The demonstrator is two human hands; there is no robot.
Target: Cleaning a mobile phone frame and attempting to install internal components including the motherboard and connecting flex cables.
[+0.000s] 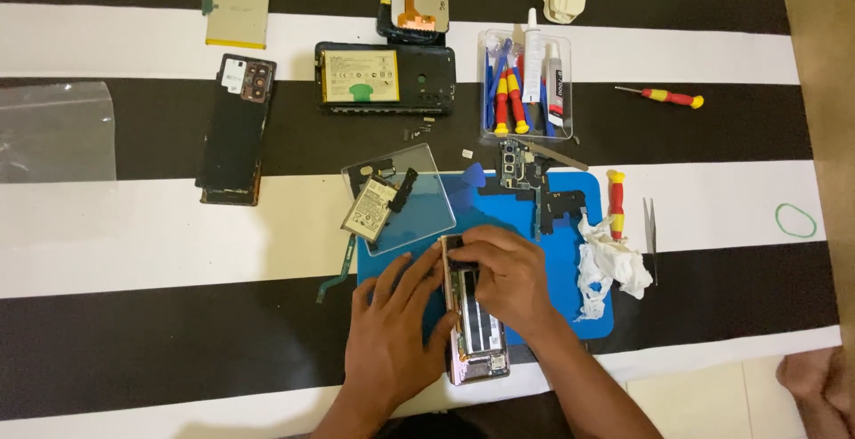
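Steadying an opened phone [475, 314] at lower centre of the frame, my left hand [392, 328] lies flat against its left edge with fingers spread, while my right hand [508, 274] curls over its upper end, fingertips pinching down on the inner parts. The phone rests on a blue mat [557, 261]. Just right of my right hand sits a crumpled white tissue [610, 265], with a red and yellow screwdriver [615, 203] above it. Left of centre, a clear plastic sheet [401, 197] carries a small battery [367, 210]. Farther up lie a dark phone back [236, 132], a black frame with a battery [385, 78], and a clear tool box [525, 83]. Another screwdriver [661, 95] lies at upper right.
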